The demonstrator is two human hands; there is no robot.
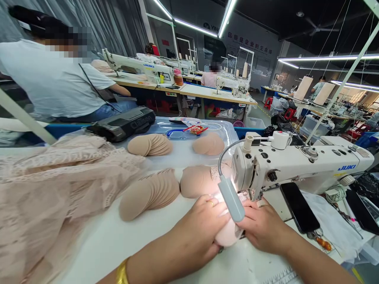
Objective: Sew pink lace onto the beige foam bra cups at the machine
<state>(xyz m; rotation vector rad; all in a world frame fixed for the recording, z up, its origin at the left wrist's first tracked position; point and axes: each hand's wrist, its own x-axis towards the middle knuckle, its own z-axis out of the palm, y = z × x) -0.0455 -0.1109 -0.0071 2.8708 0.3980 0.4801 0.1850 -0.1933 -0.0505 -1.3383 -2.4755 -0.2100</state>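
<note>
The left hand [204, 221] is gripping a pale pink cup-shaped piece [226, 236] at the needle end of a white JUKI sewing machine [291, 159]. The right hand [265, 225] is touching its other edge; can't tell if it's pinching, the lamp [232, 200] is blocking. Tan pads [149, 195] are sitting fanned out on the counter [117, 238].

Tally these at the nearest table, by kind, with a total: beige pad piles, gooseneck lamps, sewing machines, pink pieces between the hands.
Beige pad piles: 4
Gooseneck lamp: 1
Sewing machine: 1
Pink piece: 1
Total: 7
</note>
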